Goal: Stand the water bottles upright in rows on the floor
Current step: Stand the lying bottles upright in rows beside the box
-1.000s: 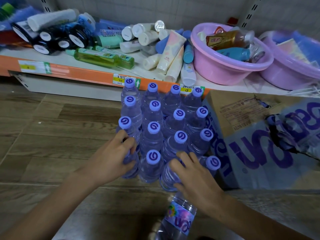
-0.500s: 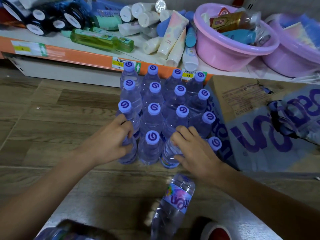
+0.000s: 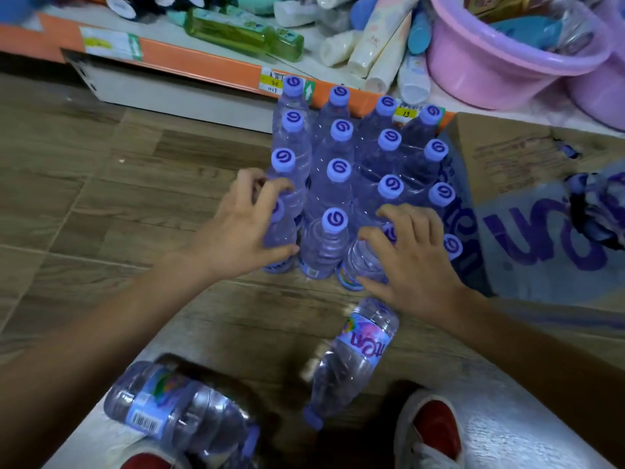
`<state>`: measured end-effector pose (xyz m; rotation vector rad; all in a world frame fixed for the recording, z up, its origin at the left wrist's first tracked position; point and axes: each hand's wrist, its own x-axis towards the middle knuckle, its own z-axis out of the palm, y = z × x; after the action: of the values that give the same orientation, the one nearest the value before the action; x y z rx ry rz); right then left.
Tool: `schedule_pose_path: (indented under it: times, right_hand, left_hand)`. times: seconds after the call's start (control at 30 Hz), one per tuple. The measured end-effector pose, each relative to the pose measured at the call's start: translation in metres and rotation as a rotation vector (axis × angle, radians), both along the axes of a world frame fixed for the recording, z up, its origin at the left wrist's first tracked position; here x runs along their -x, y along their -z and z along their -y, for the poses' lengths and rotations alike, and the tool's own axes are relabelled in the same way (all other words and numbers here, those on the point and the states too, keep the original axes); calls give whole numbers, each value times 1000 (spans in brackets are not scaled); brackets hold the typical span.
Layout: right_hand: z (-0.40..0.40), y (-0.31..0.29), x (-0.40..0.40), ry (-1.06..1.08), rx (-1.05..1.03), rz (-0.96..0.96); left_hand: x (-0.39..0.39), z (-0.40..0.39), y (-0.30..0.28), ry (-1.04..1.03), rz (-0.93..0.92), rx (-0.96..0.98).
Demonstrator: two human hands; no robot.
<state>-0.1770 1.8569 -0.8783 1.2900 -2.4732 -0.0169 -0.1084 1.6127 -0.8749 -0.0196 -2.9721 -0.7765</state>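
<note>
Several clear water bottles with purple caps (image 3: 338,170) stand upright in rows on the wooden floor (image 3: 101,204), against the shelf base. My left hand (image 3: 236,228) grips the front-left bottle (image 3: 282,238) of the block, fingers curled round its shoulder. Curled over the front bottle of the third column (image 3: 363,262) is my right hand (image 3: 412,262). One bottle (image 3: 351,360) lies on its side in front of the block, cap toward me. Another lying bottle (image 3: 179,411) rests at the lower left near my shoes.
An orange-edged shelf (image 3: 203,62) behind the block carries tubes, a green bottle (image 3: 243,35) and pink basins (image 3: 500,62). A torn cardboard box with purple print (image 3: 527,211) sits right of the block. My red-and-white shoes (image 3: 429,431) are at the bottom edge.
The view has tilted down, bringing a second lying bottle and my shoes into view. Both hands stay on the front-row bottles, pressed a little closer to the block.
</note>
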Motion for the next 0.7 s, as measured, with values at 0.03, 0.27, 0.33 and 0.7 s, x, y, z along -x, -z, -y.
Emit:
schedule_pose_path:
  times: [0.03, 0.27, 0.33, 0.7]
  right_hand:
    - [1, 1, -10, -39, 53, 11]
    - [-3, 64, -99, -449, -487, 384]
    - [-5, 83, -114, -488, -641, 459]
    - [5, 76, -123, -518, -741, 390]
  left_hand:
    - [-10, -2, -1, -42, -118, 30]
    - [-120, -39, 62, 791, 172, 425]
    - [-132, -29, 74, 814, 450, 403]
    - [-174, 6, 81, 472, 417, 493]
